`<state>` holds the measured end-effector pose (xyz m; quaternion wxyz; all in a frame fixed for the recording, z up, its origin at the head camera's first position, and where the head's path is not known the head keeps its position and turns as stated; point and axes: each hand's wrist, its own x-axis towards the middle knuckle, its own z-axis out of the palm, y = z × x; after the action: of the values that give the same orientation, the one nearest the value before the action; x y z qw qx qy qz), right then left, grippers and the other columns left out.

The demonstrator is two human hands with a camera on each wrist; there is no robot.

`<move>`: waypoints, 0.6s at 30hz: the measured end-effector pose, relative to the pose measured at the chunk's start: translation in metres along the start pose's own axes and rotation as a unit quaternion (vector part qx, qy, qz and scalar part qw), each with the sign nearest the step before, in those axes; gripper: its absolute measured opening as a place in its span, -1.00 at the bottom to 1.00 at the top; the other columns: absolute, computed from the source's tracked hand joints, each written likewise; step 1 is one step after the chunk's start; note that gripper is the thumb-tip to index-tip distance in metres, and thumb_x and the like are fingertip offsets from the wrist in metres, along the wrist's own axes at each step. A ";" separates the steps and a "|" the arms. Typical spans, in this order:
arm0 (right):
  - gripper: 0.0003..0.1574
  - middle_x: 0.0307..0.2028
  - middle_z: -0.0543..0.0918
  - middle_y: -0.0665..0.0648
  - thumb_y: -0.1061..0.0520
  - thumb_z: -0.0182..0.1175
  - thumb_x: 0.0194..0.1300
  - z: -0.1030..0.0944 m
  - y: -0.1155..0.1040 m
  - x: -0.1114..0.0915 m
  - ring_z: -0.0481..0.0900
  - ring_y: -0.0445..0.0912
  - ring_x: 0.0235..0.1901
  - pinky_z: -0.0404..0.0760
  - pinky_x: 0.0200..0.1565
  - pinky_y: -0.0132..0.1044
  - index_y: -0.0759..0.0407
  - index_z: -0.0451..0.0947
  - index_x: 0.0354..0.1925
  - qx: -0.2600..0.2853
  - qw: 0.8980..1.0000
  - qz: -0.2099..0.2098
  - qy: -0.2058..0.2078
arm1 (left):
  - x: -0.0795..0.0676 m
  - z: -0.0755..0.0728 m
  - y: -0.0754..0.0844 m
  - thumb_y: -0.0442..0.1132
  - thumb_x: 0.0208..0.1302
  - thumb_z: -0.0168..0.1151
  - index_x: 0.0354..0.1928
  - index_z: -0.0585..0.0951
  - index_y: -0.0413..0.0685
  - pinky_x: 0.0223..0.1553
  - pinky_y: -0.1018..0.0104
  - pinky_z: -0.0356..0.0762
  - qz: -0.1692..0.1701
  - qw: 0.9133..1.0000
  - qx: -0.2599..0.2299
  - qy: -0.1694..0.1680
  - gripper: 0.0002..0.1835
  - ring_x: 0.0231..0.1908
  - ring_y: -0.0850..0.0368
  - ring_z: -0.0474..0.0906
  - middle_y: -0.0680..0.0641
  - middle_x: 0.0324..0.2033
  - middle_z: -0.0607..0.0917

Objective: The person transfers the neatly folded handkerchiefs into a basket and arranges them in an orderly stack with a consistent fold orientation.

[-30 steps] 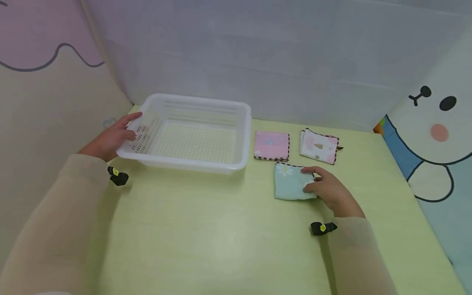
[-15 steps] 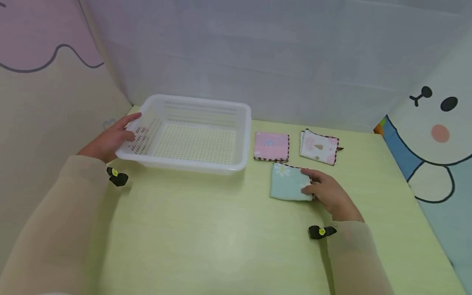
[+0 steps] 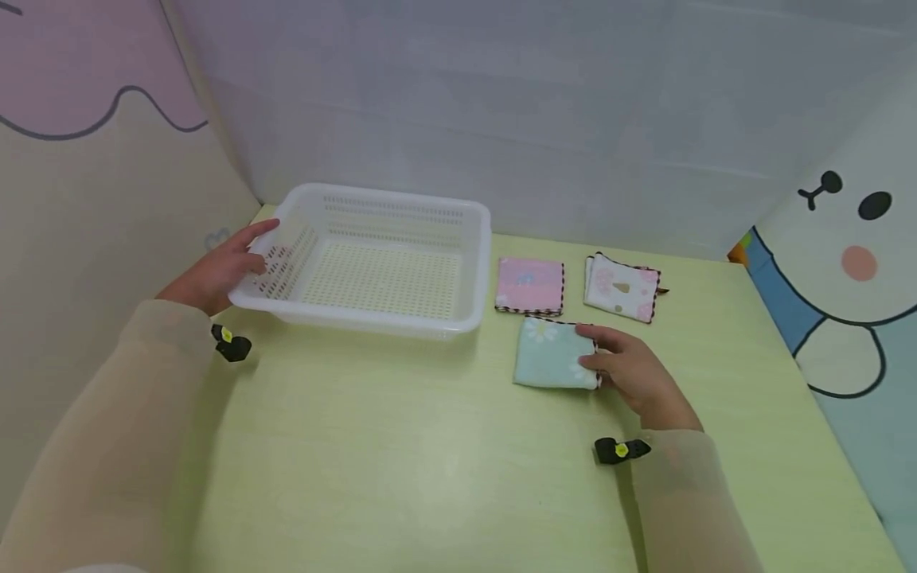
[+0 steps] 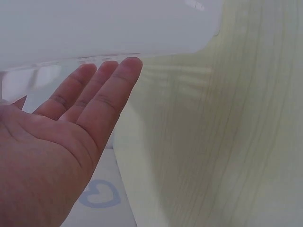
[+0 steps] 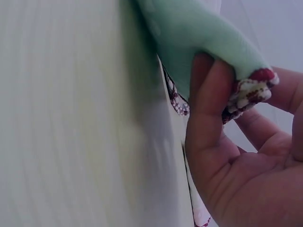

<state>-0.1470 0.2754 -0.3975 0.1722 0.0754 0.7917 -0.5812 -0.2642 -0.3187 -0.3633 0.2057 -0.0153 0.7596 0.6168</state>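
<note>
With fingers on top and beneath, my right hand [image 3: 637,374] pinches the right edge of a folded mint-green towel [image 3: 548,354] with a daisy print. Its edge is tilted up off the table in the right wrist view, where the green cloth [image 5: 199,28] bends over the fingers. At the far left, my left hand [image 3: 215,274] holds the left rim of a white plastic basket [image 3: 365,320] with slotted walls, thumb inside the rim. Beneath the basket wall [image 4: 109,28] in the left wrist view, several fingers [image 4: 106,97] reach up, fingertips at its surface.
A folded pink towel [image 3: 530,285] lies right of the basket, just behind the green one. Further right is a white patterned towel [image 3: 620,288]. The pale yellow-green table [image 3: 401,461] ends at a grey-white back wall [image 3: 501,103]; printed panels stand at both sides.
My right hand has moved the green towel slightly left, towards the basket, with its right edge a little raised. The left hand and basket have stayed in place.
</note>
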 end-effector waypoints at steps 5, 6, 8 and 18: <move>-0.28 0.55 0.08 0.25 0.29 0.19 0.46 0.001 -0.001 -0.001 0.34 -0.04 0.03 0.55 -0.24 -0.32 0.20 0.30 0.52 0.010 1.000 -0.024 0.011 | 0.001 0.001 0.001 -0.39 0.51 -0.13 0.64 -0.08 0.56 -0.01 -0.04 0.68 0.001 1.000 0.019 0.006 -0.14 0.24 -0.30 0.38 -0.11 0.56 0.02; -0.29 0.53 0.11 0.23 0.28 0.20 0.46 0.001 -0.001 -0.001 0.34 -0.03 0.04 0.55 -0.23 -0.33 0.20 0.32 0.51 0.010 0.999 -0.030 0.016 | 0.001 0.000 0.001 -0.39 0.52 -0.13 0.64 -0.08 0.56 -0.01 -0.03 0.69 0.000 1.000 0.019 0.007 -0.14 0.23 -0.29 0.38 -0.10 0.56 0.02; -0.31 0.50 0.15 0.21 0.29 0.19 0.46 0.001 -0.002 -0.002 0.34 -0.02 0.09 0.57 -0.17 -0.37 0.19 0.34 0.50 0.017 0.999 -0.042 0.025 | 0.001 -0.001 0.000 -0.39 0.52 -0.15 0.64 -0.08 0.56 -0.01 0.00 0.69 0.000 1.000 0.019 0.005 -0.15 0.23 -0.27 0.39 -0.10 0.55 0.03; -0.41 0.46 0.14 0.15 0.29 0.17 0.48 0.002 -0.009 -0.005 0.35 -0.04 0.14 0.56 0.01 -0.45 0.20 0.41 0.42 0.074 0.992 -0.094 0.043 | 0.002 -0.001 -0.002 -0.43 0.50 -0.20 0.65 -0.07 0.52 -0.04 0.07 0.69 0.013 1.000 -0.002 -0.005 -0.15 0.16 -0.13 0.47 -0.10 0.49 0.12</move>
<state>-0.1449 0.2715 -0.3882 0.0768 0.0384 0.7568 -0.6480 -0.2652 -0.3193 -0.3656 0.2015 -0.0033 0.7577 0.6208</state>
